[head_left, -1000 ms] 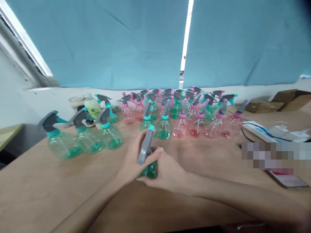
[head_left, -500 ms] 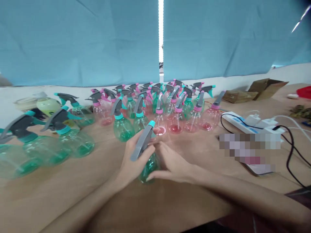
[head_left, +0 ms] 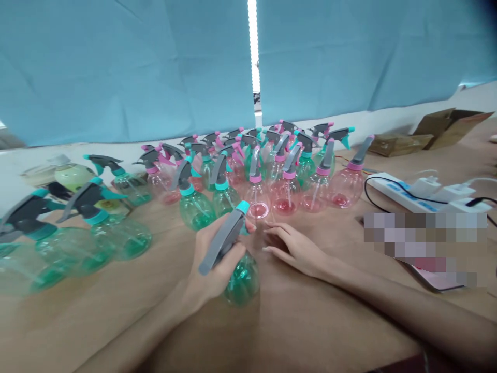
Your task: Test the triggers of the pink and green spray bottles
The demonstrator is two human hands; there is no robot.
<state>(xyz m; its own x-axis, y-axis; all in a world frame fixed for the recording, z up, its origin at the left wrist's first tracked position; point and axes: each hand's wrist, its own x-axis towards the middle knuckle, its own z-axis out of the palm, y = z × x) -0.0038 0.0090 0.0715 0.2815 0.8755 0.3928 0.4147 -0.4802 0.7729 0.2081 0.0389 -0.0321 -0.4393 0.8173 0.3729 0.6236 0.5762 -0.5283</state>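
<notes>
The spray bottle (head_left: 241, 272) sits up front on the counter (head_left: 310, 326), with the left hand (head_left: 213, 259) around it and the right hand (head_left: 297, 248) just to its right. A bunch of bottles (head_left: 264, 171) crowds behind, side bottles (head_left: 112, 233) off left, power strip (head_left: 404, 189) right, boxes (head_left: 446, 124) behind that.

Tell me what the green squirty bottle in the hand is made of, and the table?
The green bottle, gripped by the left hand, looks like clear plastic: you see through it, and it glints. Its grey sprayer looks like solid matte plastic. The table seems wood or wood-look board: tan, dull.
</notes>
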